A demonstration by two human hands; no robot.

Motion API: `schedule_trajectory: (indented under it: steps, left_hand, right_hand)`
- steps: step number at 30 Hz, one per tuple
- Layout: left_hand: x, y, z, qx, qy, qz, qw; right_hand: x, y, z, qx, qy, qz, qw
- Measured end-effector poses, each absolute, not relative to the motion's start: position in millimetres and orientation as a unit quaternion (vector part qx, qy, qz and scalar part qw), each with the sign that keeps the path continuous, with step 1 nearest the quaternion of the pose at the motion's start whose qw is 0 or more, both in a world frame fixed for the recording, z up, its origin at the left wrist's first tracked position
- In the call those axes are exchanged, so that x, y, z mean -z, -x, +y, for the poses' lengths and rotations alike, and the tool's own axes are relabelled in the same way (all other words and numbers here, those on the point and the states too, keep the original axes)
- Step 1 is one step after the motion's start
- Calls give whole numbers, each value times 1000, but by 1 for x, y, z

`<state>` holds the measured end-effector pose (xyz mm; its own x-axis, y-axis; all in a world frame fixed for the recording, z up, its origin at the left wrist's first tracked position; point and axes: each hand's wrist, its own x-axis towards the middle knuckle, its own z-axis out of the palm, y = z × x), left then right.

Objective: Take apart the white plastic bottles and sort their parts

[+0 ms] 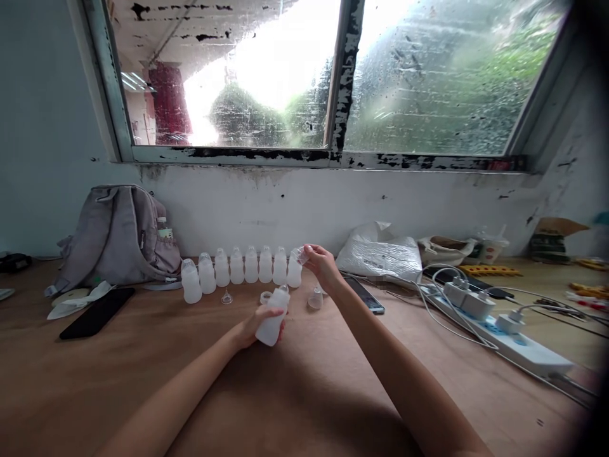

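Observation:
My left hand [254,327] is wrapped round a frosted white bottle [272,320], tilted to the right, with a clear nipple on top. My right hand [318,261] pinches a clear cap [299,255] above and to the right of that bottle, in front of the last bottle of the row. Behind my hands stands a row of several capped white bottles [236,266]. On the table lie a clear nipple [227,297], a white ring [265,297] partly behind the held bottle, and another clear cap [314,298].
A grey backpack [118,235] and a black phone [98,312] are at the left. To the right are another phone [364,294], a silver bag [380,254], a white power strip [518,343] with cables, and a beige pouch [445,249].

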<state>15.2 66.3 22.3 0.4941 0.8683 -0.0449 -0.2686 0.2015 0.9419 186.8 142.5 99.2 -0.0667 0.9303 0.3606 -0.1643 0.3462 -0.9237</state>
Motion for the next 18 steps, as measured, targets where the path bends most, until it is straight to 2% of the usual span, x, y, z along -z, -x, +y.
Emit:
schedule_trajectory:
  steps: [2, 5, 7, 12, 18]
  left_hand:
    - [-15, -12, 68, -403, -492, 300, 711]
    - [-10, -11, 73, -466, -448, 295, 703]
    - [-9, -10, 77, -491, -421, 305, 699]
    - [-8, -10, 77, -491, -413, 307, 703]
    - [-8, -10, 75, -486, -424, 294, 705]
  right_hand:
    - [-93, -199, 153, -376, 408, -630, 543]
    - [-77, -209, 163, -205, 508, -741, 388]
    - [-64, -209, 166, -156, 530, -767, 326]
    - [-41, -206, 171, -163, 538, -783, 267]
    - [-43, -215, 171, -183, 535, -795, 219]
